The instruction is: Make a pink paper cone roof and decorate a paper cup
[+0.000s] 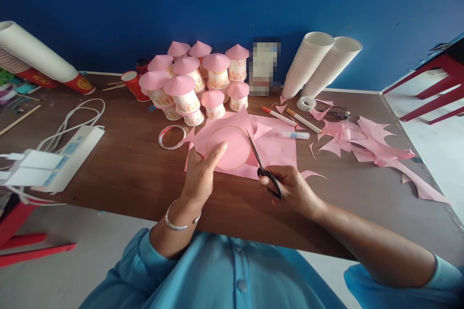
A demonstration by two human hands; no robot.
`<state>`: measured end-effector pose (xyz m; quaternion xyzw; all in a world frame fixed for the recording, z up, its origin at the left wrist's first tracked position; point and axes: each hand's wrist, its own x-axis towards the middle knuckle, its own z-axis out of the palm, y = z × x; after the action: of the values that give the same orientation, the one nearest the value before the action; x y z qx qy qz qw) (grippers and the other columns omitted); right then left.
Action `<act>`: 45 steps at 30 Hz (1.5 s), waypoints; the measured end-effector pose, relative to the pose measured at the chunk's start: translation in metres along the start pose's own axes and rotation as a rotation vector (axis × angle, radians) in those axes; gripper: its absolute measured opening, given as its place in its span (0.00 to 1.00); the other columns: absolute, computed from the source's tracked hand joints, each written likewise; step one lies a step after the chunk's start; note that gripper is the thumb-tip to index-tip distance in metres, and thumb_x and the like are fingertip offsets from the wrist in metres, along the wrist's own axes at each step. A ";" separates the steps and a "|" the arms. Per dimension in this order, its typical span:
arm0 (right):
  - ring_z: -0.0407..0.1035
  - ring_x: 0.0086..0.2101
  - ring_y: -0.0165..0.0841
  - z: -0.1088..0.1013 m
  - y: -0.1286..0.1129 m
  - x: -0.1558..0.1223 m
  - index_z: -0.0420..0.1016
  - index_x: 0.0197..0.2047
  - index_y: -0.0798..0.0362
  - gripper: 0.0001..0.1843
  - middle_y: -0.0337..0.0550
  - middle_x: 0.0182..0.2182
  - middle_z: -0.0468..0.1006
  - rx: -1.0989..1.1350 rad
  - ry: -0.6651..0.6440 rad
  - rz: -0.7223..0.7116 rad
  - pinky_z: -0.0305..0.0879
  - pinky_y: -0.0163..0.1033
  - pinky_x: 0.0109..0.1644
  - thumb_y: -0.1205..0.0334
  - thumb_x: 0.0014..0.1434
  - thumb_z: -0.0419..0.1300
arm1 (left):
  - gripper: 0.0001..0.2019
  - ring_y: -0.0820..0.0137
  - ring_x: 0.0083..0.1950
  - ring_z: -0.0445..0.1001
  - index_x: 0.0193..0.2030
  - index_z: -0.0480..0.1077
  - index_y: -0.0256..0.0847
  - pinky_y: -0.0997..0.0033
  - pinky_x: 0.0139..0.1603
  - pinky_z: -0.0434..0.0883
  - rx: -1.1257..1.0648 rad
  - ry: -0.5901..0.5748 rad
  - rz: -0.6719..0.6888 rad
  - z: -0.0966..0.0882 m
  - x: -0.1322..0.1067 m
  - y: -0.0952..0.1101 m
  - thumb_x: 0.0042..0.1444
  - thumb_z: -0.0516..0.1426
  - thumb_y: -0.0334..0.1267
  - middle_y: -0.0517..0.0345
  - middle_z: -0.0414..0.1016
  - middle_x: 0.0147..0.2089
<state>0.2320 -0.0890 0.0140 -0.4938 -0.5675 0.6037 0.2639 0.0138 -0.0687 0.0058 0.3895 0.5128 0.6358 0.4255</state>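
Note:
A sheet of pink paper (232, 148) with a drawn circle is gripped at its left side by my left hand (203, 169). The thumb lies on top of the paper, and the other fingers are hidden beneath it. My right hand (290, 187) is closed around the black handles of a pair of scissors (268, 176). The blades point up and away from me, at the right edge of the circle. More pink paper (279, 149) lies flat on the table behind the scissors. Beyond the sheet stand several paper-cup houses (186, 96) with pink cone roofs and drawn flowers.
Pink scraps (362, 140), two markers (302, 120), a glue stick (294, 135) and a tape roll (306, 103) lie to the right. Stacked white cups (308, 65) lean on the blue wall. Another tape roll (171, 137) and a power strip (74, 157) are at left.

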 end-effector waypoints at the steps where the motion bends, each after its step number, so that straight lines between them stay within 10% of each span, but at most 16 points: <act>1: 0.64 0.16 0.26 0.000 0.000 0.000 0.63 0.21 0.50 0.36 0.33 0.16 0.65 -0.002 -0.001 0.000 0.58 0.33 0.21 0.27 0.54 0.68 | 0.17 0.49 0.55 0.82 0.46 0.80 0.44 0.40 0.63 0.79 0.003 -0.009 -0.004 0.000 0.001 0.000 0.50 0.73 0.45 0.55 0.83 0.41; 16: 0.62 0.16 0.26 0.001 0.000 0.000 0.64 0.21 0.51 0.36 0.33 0.17 0.65 -0.007 -0.035 0.028 0.58 0.33 0.20 0.27 0.52 0.69 | 0.14 0.58 0.51 0.81 0.40 0.78 0.39 0.57 0.59 0.79 -0.037 -0.024 -0.054 0.002 0.011 0.014 0.52 0.71 0.44 0.54 0.81 0.42; 33: 0.61 0.16 0.25 0.001 0.001 0.000 0.64 0.22 0.51 0.36 0.32 0.17 0.63 -0.020 -0.043 0.043 0.56 0.33 0.20 0.28 0.53 0.69 | 0.15 0.54 0.58 0.80 0.44 0.79 0.40 0.52 0.68 0.74 -0.087 -0.057 -0.060 0.002 0.013 0.019 0.52 0.71 0.42 0.52 0.83 0.45; 45: 0.60 0.17 0.25 0.003 0.000 0.000 0.65 0.22 0.51 0.35 0.32 0.17 0.63 0.007 -0.064 0.070 0.56 0.33 0.20 0.29 0.51 0.71 | 0.14 0.57 0.46 0.82 0.39 0.79 0.41 0.55 0.54 0.81 -0.099 -0.096 -0.116 0.002 0.016 0.026 0.47 0.72 0.43 0.55 0.83 0.38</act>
<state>0.2294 -0.0901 0.0130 -0.4930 -0.5559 0.6300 0.2259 0.0071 -0.0556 0.0324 0.3679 0.4816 0.6150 0.5045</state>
